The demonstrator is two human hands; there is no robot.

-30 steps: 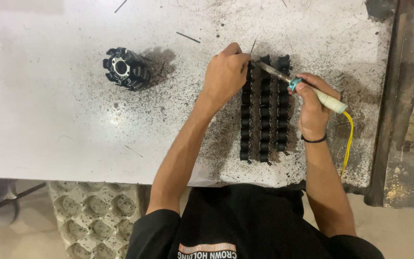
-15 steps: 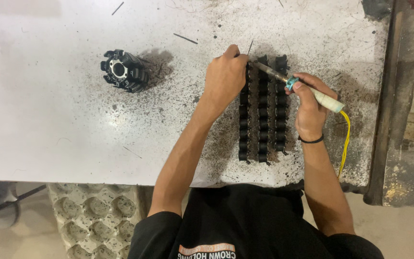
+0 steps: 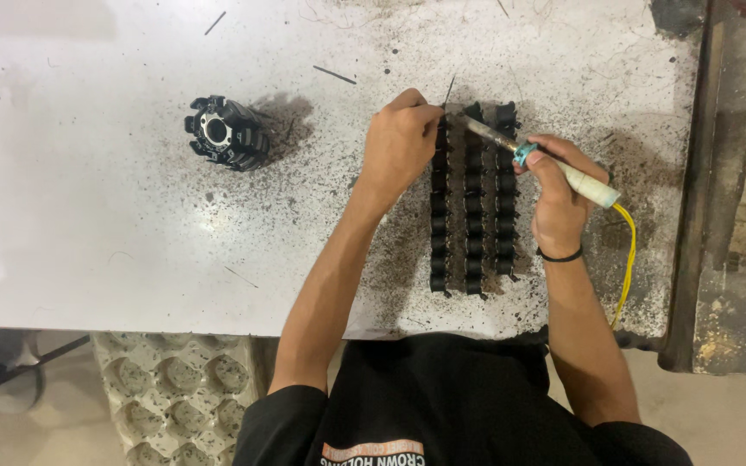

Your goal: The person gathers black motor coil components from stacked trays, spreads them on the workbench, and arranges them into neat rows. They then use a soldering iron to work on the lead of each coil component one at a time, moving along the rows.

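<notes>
Black parts: three rows of small black moulded pieces [image 3: 473, 203] lie side by side on the bench [image 3: 88, 216], running away from the person, packed close so they sit as one block between the two hands.
Left hand: the left hand [image 3: 401, 147] rests at the far left corner of the block, fingers [image 3: 420, 110] curled and pinched on a thin wire-like sliver [image 3: 449, 89] at the top of the left row; it seems placed there to steady the parts and feed that sliver to the tip.
Right hand: the right hand [image 3: 559, 194] is closed around a soldering iron [image 3: 554, 164] with a pale handle and teal collar, held like a pen so the metal tip slants down onto the far end of the middle row.
Cord: a yellow cord [image 3: 628, 250] trails from the handle back past the wrist, clear of the work.
Bench surface: white, pitted and speckled dark, heaviest around the rows.
Set aside: a round black toothed part [image 3: 226, 132] stands well apart to the left, out of the hands' way.
Below the edge: a grey moulded tray [image 3: 174, 384] sits under the bench.
</notes>
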